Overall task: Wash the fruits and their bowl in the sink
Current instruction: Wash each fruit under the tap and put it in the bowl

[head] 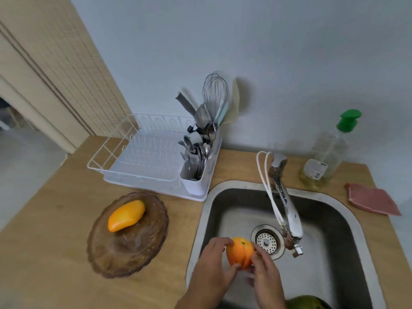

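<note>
1. Worktop [55, 253]: wooden, carries everything in view. No obstruction lies between the sink and the bowl.
2. Sink [356, 230]: steel basin set into the worktop on the right side. The tap [287, 210] reaches out over the drain [266, 240]; whether water is running cannot be told. A green fruit [308, 303] shows at the bottom edge, inside the basin, mostly cut off.
3. Drying rack [156, 157]: white, behind the bowl and left of the sink, with a tub of cutlery and a whisk at its right end. Clear of the working path.
4. Bowl [107, 253]: brown glass, on the worktop just left of the sink rim. It holds one yellow fruit [126, 216], long axis running from near-left to far-right, lying in the far half of the bowl.
5. Soap bottle [323, 161] and pink cloth [372, 201]: behind and right of the sink, well apart from the hands.
6. Left hand [211, 262] and right hand [265, 270]: both over the near-left part of the basin, fingers curled closed around the orange fruit [240, 252], one on each side.
7. Judgement: the orange fruit is being washed. The yellow fruit lies to the left of the hands; the left hand is nearer to it. The tap stands to the right, not in the way.
</note>
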The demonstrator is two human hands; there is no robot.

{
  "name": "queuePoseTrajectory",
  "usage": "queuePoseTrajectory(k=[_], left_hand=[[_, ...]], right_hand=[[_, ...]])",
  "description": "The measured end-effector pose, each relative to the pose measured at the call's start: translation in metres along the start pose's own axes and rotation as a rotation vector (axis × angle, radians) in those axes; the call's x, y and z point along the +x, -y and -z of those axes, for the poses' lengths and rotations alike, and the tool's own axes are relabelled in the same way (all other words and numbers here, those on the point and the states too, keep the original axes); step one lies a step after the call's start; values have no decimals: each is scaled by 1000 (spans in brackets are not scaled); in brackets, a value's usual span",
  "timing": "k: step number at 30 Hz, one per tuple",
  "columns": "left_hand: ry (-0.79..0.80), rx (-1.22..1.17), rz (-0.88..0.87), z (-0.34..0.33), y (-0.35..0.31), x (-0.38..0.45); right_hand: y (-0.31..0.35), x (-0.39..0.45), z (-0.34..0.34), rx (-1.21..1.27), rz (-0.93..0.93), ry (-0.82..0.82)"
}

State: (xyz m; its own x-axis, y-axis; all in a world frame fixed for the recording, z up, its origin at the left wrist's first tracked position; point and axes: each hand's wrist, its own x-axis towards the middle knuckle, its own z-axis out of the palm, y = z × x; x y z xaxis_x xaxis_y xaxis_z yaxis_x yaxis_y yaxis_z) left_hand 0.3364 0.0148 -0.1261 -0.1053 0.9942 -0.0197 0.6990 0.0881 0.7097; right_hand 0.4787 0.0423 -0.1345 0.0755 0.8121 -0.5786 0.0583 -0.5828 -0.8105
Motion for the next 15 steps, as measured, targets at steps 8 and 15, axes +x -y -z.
queuePoseTrajectory(k=[8,15], left_hand=[[-547,90,-28,104,45,-30],[-692,279,399,178,114,-59]], right_hand=[[72,-48,-97,-255,377,249],[97,-47,-223,-702,546,654]])
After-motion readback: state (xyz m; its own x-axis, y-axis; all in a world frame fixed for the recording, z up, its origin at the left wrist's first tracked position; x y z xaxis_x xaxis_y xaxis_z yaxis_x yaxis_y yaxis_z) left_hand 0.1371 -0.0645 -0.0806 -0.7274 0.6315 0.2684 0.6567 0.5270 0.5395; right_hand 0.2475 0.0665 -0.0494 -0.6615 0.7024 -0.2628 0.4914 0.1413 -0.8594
